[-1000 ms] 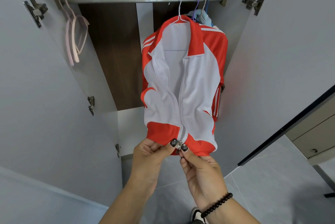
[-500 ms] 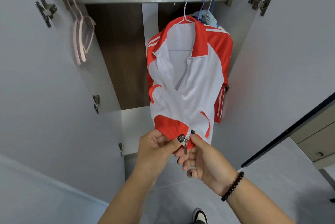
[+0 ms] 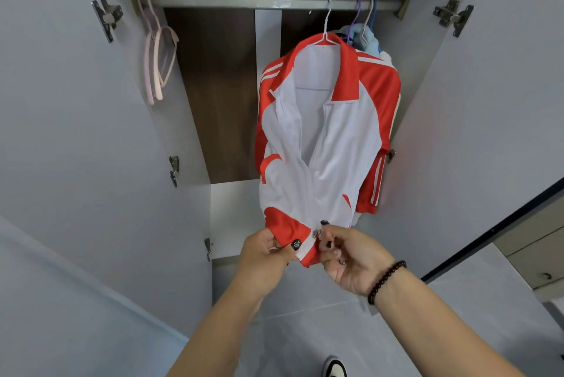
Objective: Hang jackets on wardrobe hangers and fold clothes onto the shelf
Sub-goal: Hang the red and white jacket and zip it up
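Red-and-white jacket (image 3: 326,144) hangs on the rail (image 3: 244,2); our left hand (image 3: 268,250) pinches its hem, right hand (image 3: 348,257) pinches the zip (image 3: 317,234), and a hard tug could unhook the hanger (image 3: 327,25).

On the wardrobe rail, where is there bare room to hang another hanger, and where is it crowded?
The rail is bare along its middle, between the pink hangers at the left end and the white hanger carrying the red and white jacket. The right end is crowded: more hangers and a blue garment bunch right behind the jacket.
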